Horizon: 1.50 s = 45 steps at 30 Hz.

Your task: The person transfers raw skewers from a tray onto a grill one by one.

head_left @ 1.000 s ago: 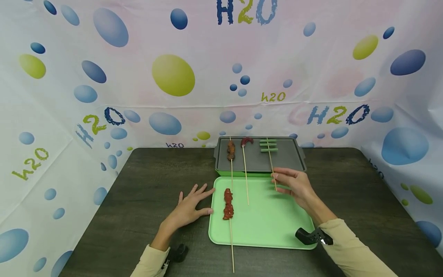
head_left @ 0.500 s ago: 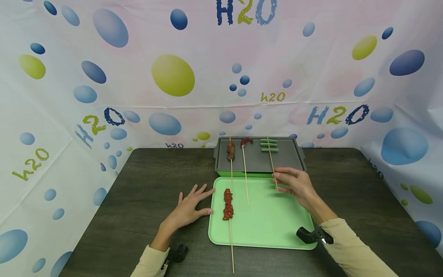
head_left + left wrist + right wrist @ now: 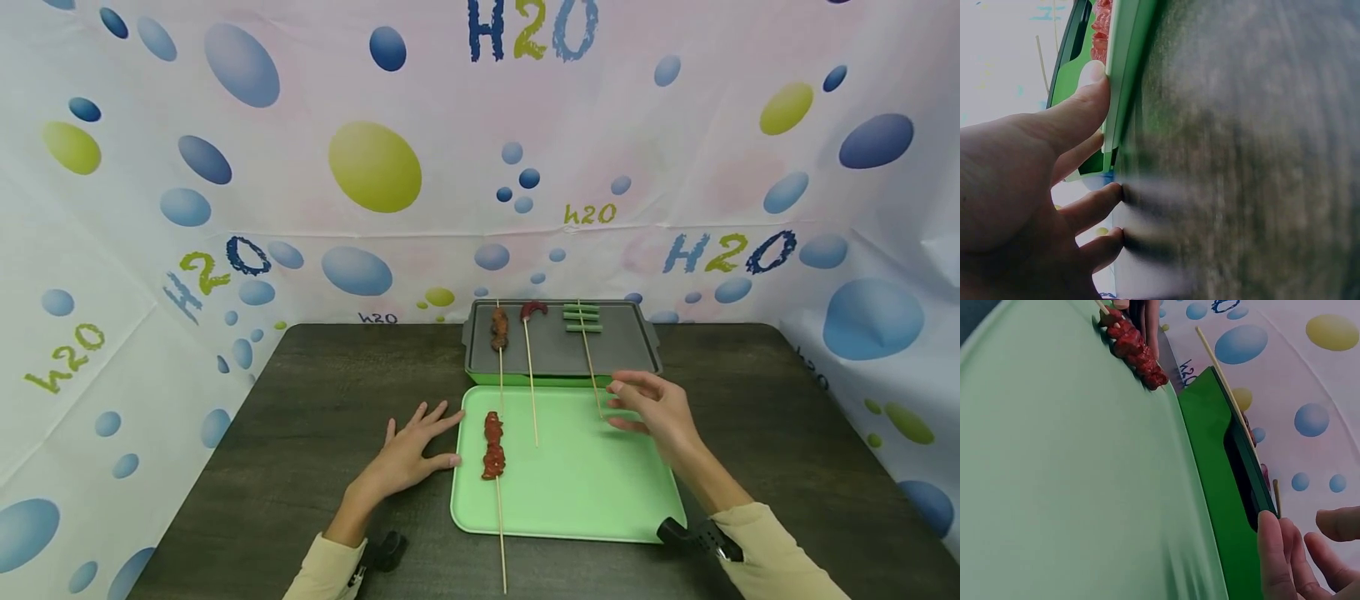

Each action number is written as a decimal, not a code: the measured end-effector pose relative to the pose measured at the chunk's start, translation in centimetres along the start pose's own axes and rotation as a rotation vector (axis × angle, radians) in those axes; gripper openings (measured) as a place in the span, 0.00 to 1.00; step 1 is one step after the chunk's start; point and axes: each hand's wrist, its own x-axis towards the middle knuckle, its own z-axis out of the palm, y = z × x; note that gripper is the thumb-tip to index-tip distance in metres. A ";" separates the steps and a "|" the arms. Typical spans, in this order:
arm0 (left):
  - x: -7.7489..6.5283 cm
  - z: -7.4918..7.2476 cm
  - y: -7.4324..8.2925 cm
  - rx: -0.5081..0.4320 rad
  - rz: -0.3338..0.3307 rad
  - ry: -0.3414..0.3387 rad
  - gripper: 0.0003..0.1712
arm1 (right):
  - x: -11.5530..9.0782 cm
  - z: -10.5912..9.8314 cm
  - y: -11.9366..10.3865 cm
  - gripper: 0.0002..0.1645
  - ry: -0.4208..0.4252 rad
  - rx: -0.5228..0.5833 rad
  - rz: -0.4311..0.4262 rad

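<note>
My left hand (image 3: 408,454) is spread flat beside the light green tray (image 3: 585,510), its thumb and index fingertip at the left rim. In the left wrist view the thumb (image 3: 1082,103) lies against that rim. On the tray, a skewer of red meat chunks (image 3: 492,448) lies with its stick past the front edge. My right hand (image 3: 663,417), fingers parted and bent, hovers just right of the stick of a green vegetable skewer (image 3: 582,318). That skewer lies on the grey grill plate (image 3: 551,358), beside a brown meat skewer (image 3: 499,329) and a curled dark red one (image 3: 532,309).
The grill plate sits on a green base (image 3: 555,380) directly behind the tray. Sticks from its skewers reach forward over the tray. Dark wooden tabletop (image 3: 330,383) extends on both sides, and a patterned curtain (image 3: 450,150) hangs at the back.
My right hand has let go of the green vegetable skewer's stick and drawn away slightly to the right. The left hand stays at the tray's rim.
</note>
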 end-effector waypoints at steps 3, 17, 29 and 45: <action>-0.1 0.1 -0.1 -0.001 0.002 -0.004 0.42 | -1.2 0.0 0.4 0.28 0.019 -0.033 -0.013; -0.1 0.0 0.1 0.003 -0.002 -0.005 0.41 | -7.1 0.9 1.8 0.28 -0.001 0.055 0.140; 0.2 0.1 0.3 0.014 -0.003 -0.003 0.41 | -10.2 1.4 3.4 0.31 -0.316 0.095 0.191; 0.0 0.1 0.1 0.015 -0.002 0.001 0.42 | -11.7 5.4 5.2 0.33 -0.625 0.373 0.321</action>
